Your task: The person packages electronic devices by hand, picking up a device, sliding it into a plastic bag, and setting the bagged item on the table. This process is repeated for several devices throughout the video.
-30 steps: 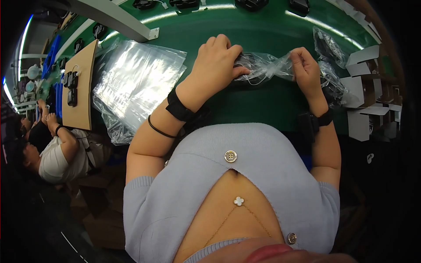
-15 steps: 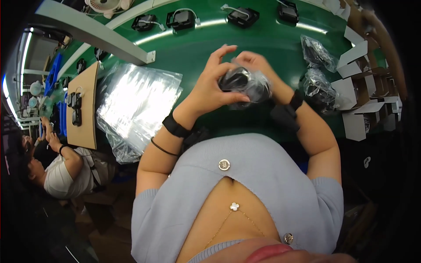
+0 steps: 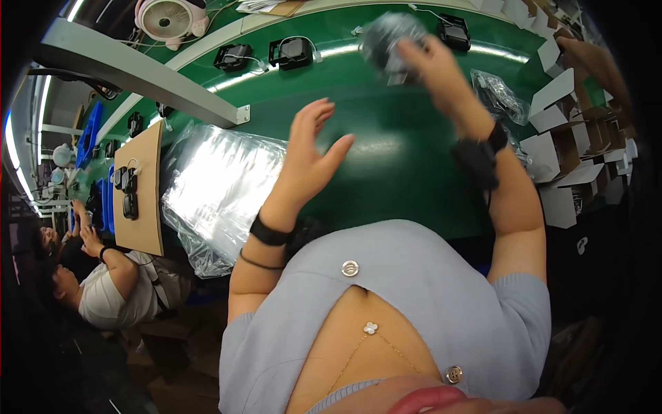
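My right hand (image 3: 443, 77) is stretched toward the far side of the green table (image 3: 372, 165). Its fingers are closed on a black device in a clear plastic bag (image 3: 386, 43), smeared by motion. My left hand (image 3: 309, 155) hovers over the middle of the table with its fingers apart and nothing in it. To its left lies a stack of clear plastic bags (image 3: 224, 183). Along the far side sit black devices with white cables, among them one at the left (image 3: 233, 56), one beside it (image 3: 291, 52), and one at the right (image 3: 454, 34).
Bagged items (image 3: 498, 93) lie at the right, next to open white boxes (image 3: 557, 103). A grey metal post (image 3: 138, 62) crosses the upper left. Beyond the bags stands a brown board (image 3: 143, 214) with black devices. Another person (image 3: 114, 293) works at the far left.
My right hand has carried the bagged black device from in front of me to the far side. My left hand has let go of it and opened.
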`<state>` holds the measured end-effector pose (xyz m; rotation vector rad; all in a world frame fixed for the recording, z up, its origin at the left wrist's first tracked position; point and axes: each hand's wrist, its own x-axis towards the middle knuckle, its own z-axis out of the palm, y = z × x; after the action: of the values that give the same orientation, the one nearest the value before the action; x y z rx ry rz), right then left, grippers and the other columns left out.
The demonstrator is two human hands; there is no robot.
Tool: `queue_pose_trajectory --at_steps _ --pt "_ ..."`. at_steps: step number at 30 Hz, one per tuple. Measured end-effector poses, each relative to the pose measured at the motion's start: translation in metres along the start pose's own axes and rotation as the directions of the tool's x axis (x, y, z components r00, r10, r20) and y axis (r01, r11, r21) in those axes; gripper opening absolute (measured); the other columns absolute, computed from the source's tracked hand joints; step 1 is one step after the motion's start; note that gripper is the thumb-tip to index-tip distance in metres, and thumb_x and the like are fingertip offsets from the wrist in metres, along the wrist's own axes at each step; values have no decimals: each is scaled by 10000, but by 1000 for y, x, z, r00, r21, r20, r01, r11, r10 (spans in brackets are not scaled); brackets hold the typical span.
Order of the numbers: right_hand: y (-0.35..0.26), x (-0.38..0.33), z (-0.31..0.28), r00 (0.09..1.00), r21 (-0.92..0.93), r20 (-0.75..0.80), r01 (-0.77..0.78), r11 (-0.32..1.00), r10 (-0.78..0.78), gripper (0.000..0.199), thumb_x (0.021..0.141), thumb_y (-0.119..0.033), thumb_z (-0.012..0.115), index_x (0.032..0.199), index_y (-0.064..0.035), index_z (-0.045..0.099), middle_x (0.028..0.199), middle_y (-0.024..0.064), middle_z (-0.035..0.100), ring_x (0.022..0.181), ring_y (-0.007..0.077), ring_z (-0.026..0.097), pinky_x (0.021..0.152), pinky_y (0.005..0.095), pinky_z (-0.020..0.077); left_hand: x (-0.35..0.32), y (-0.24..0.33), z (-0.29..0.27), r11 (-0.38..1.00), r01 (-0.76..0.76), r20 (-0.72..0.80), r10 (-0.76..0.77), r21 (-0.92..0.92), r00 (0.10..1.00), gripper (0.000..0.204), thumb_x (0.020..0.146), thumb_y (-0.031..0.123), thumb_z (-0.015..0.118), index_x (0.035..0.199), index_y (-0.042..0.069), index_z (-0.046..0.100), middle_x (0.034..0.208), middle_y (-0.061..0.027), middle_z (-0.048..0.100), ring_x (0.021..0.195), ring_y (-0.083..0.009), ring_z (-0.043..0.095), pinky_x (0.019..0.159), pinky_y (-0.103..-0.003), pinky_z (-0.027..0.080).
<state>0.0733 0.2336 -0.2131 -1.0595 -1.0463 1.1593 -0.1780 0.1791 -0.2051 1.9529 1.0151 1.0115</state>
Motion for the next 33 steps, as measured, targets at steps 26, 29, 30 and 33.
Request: queue_pose_trajectory --at_steps 26,29,30,33 --pt "15 138 -208 909 -688 -415 -328 648 19 781 682 -493 675 1240 16 477 1031 186 615 969 268 589 829 360 457 -132 -32 -86 791 74 -58 -49 607 997 335 798 89 641 1098 -19 539 1248 -215 493 1142 -396 476 963 -408 398" --pt "-14 100 -144 949 -616 -301 -116 779 -96 796 708 -435 685 1316 -1 411 1081 158 591 954 235 573 848 332 440 -148 -38 -94 854 152 -112 -111 497 988 357 804 104 637 1116 -31 528 1262 -229 480 1152 -401 465 984 -426 383" --pt "-12 79 -103 949 -600 -186 94 795 -253 769 729 -400 684 1329 -12 400 1106 145 580 952 230 566 867 325 432 -150 -42 -98 818 174 -155 -106 549 982 371 810 113 632 1131 -35 522 1268 -231 477 1157 -402 462 989 -435 376" --pt "9 1 -8 930 -812 129 297 502 -343 700 744 -279 672 1335 -28 394 1194 193 531 1049 282 539 923 348 406 -148 -52 -105 739 223 -230 -94 636 969 398 822 132 622 1162 -42 508 1279 -235 470 1168 -403 455 1001 -453 362"
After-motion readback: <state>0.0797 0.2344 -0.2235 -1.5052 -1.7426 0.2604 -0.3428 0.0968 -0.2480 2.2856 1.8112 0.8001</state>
